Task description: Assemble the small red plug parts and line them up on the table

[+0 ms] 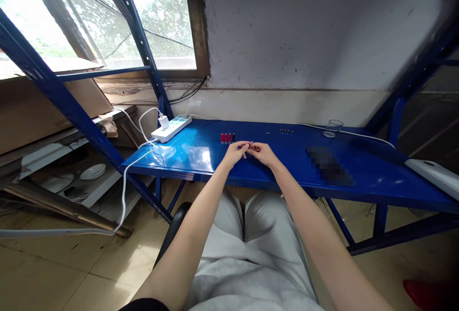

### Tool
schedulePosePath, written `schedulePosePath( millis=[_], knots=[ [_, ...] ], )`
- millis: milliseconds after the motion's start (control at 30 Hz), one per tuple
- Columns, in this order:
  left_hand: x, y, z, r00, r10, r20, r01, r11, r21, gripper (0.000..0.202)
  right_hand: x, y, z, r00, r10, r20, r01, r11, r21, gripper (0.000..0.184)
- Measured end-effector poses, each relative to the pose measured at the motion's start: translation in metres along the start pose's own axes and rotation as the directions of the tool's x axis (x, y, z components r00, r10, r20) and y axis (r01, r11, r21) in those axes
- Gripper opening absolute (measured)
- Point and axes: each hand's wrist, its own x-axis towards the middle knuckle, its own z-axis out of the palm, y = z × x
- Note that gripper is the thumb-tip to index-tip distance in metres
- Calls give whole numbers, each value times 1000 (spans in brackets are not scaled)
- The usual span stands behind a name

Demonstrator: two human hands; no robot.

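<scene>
My left hand and my right hand meet over the front half of the blue table. Their fingertips are curled in and touch or nearly touch. Whatever lies between them is too small or too hidden to make out. Just beyond my left hand, several short cylinders stand in a row: red ones and a black one, with paler lower ends. Farther back, to the right of my hands, are a tiny light-coloured piece and a group of several small metallic pieces.
A clear glass stands at the back right, near a blurred-out dark object. On the left end lies a white power strip with a plugged-in charger and trailing white cable. A white device sits at the right edge.
</scene>
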Motion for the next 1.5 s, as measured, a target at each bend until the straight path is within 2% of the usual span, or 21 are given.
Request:
schedulePosePath(
  millis=[167,267,367,467,600,900,1167,1500],
  knots=[
    [2,-5,0,1000,20,-20,-20,1000,20,29,0,2,2,998,-52,-27,49,995,-88,40],
    [2,-4,0,994,56,-90,-52,998,46,29,8,9,-5,982,-65,-176,38,988,-151,35],
    [0,-3,-1,988,57,-144,-46,996,73,27,22,22,-22,927,2,-376,-52,991,-124,30],
    [0,-3,-1,989,35,-145,-22,996,88,23,36,39,-41,883,147,-445,-208,974,-91,25],
    [1,-7,-1,991,30,-127,-18,996,91,21,49,56,-56,872,220,-437,-339,916,-214,18],
    [2,-8,0,995,16,-96,-6,994,108,22,59,73,-62,882,235,-409,-386,857,-341,14],
    [1,-7,-1,996,24,-89,-11,990,143,22,64,73,-61,887,294,-357,-436,789,-434,16],
    [-1,-5,-1,997,23,-79,-11,989,148,21,68,70,-62,878,319,-356,-457,778,-431,17]
  ],
)
